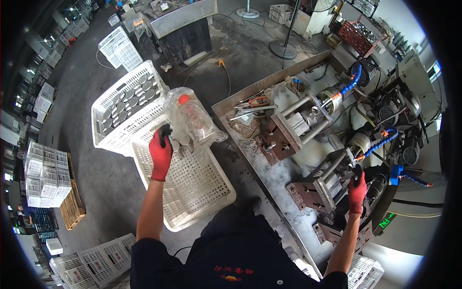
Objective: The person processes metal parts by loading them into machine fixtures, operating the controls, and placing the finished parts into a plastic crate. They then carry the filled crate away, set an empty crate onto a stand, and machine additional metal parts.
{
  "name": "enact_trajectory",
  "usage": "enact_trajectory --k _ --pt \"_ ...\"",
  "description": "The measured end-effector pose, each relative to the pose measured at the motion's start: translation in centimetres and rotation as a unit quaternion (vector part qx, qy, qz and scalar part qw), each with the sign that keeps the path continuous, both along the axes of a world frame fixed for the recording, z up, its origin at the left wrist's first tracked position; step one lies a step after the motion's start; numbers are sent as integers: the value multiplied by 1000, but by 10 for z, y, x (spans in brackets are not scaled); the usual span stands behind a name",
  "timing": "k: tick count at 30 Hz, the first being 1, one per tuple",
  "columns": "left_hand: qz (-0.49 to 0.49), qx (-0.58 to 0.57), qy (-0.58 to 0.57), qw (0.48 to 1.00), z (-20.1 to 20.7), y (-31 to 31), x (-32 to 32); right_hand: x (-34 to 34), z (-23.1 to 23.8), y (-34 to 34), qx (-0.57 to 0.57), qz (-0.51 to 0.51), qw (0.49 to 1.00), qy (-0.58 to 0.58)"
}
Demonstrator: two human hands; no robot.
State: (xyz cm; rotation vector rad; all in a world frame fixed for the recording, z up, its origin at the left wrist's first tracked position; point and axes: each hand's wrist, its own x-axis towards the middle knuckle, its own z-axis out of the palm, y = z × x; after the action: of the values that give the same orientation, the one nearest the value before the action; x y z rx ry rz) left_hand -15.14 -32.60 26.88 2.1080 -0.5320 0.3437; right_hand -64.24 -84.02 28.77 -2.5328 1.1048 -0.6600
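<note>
My left hand, in a red glove with black fingers, is over the far left part of a white perforated basket. Its fingers are curled; whatever they may hold is hidden. Beside it, a few small metal cylinders lie in the basket, next to a clear plastic bag with a red round spot. On the right, my right hand, in the same kind of glove, reaches to the nearer machine's spindle. Its fingers are closed near the fixture, and I cannot see what is between them.
A second white crate with rows of round metal parts stands behind the basket. Pliers and other hand tools lie by the farther fixture in the wet metal tray. Blue coolant hoses arch over the spindles. Stacked white crates sit on a pallet at left.
</note>
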Motion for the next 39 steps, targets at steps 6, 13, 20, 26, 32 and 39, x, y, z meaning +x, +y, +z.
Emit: enact_trajectory --k 6,13,20,26,32,39 --pt "-133 530 103 831 -242 62 9 -5 43 65 40 -13 996 -78" --pt "-182 667 -244 680 -376 137 79 194 68 112 -57 51 991 109" --pt "-352 697 -230 581 -361 76 99 294 22 32 -146 -37 958 243" --pt "-343 642 -126 674 -343 78 89 335 -20 -15 -125 -79 941 304" --pt "-270 531 61 801 -294 84 6 317 -9 15 -132 -76 959 239" --pt "-305 369 202 854 -295 109 -36 318 5 39 -218 18 950 224"
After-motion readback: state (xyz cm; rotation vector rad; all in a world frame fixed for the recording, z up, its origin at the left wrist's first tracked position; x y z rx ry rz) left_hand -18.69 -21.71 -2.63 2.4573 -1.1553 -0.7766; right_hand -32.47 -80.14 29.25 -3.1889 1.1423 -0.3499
